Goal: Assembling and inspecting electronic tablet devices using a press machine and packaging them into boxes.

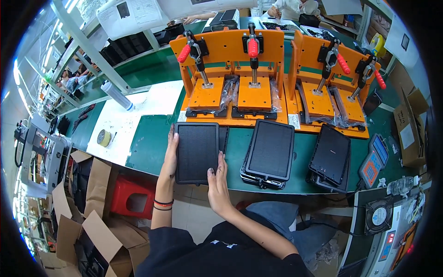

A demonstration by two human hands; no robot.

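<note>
A black rectangular panel [197,152], tablet-like with a raised rim, is held between my two hands at the front edge of the green table. My left hand [170,154] lies along its left side, fingers pointing away from me. At the lower right side, my right hand [219,189] presses against the edge with its fingers together. Another dark panel [224,137] peeks out behind the held one. To the right sits a stack of similar black panels [270,150]. Farther right is a second pile of black panels [330,154], its top piece smooth and turned askew.
Orange clamp fixtures [226,44] with red handles stand along the back. A keypad device [374,159] and a clear bottle [402,185] are at the right. A tape roll [104,137] rests on white sheets at the left, above open cartons [99,184] and a red stool [131,196].
</note>
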